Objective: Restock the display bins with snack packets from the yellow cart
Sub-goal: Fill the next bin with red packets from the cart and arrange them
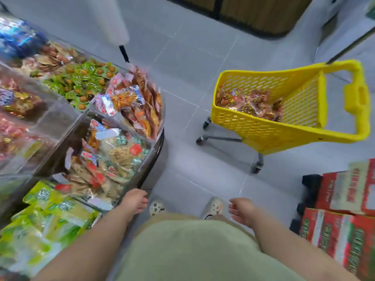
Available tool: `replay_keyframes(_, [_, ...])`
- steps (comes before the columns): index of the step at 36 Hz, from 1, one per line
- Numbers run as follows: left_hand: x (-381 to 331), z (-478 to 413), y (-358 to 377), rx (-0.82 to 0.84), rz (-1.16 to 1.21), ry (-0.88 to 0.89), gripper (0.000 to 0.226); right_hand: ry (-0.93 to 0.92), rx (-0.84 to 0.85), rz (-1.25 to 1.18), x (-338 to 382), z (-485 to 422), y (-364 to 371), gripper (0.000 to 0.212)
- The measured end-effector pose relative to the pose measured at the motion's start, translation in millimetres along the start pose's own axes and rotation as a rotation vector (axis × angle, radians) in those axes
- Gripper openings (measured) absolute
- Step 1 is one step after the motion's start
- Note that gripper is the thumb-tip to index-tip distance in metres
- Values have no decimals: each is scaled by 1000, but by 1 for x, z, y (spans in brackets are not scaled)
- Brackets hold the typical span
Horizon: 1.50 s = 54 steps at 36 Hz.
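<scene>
The yellow cart (263, 128), moulded plastic with slotted lattice walls and a chunky loop handle, stands on small castors on the grey tiled floor (203, 57), apart from the display bins (58, 120) at the left. Crinkly, glossy snack packets (249, 102) lie heaped in its bottom. The bins are clear, hard-walled compartments (acrylic, by the look) packed with shiny wrappers. The left hand (135, 201) hangs beside the nearest bin's corner and the right hand (242, 211) near printed red cardboard boxes (341, 236); both hold nothing, fingers loosely curled.
</scene>
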State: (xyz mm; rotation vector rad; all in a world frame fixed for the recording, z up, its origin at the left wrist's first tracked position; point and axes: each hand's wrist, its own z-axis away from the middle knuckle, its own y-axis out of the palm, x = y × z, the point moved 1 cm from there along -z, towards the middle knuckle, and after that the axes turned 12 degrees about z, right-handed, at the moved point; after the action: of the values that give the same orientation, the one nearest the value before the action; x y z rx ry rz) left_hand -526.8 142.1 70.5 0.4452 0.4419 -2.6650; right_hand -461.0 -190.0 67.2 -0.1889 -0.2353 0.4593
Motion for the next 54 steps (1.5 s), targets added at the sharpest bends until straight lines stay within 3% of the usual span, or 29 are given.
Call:
replay_keyframes(11, [-46, 21, 143, 85, -103, 110, 11, 1, -93, -178, 0, -29, -136, 16])
replay_keyframes(17, [-80, 25, 194, 162, -262, 116, 10, 51, -81, -257, 2, -43, -161, 12])
replay_keyframes(21, [-111, 16, 218, 187, -324, 95, 21, 81, -62, -318, 20, -52, -169, 13])
replay_keyframes(32, [-252, -37, 265, 245, -451, 136, 6, 61, -131, -379, 136, -74, -213, 3])
replay_keyframes(38, [-332, -63, 292, 240, -445, 214, 7, -24, -147, -416, 211, -82, -240, 10])
replay_keyframes(44, [-387, -79, 329, 189, -321, 242, 14, -67, -114, -453, 283, -94, -272, 8])
replay_keyframes(50, [-417, -98, 361, 117, -270, 313, 20, -86, -79, -338, 352, -129, -293, 9])
replay_keyframes(53, [-427, -111, 374, 31, -289, 379, 7, -73, -33, -261, 380, -149, -297, 14])
replay_keyframes(54, [-429, -116, 378, 8, -301, 381, 13, -70, -14, -233, 388, -155, -297, 15])
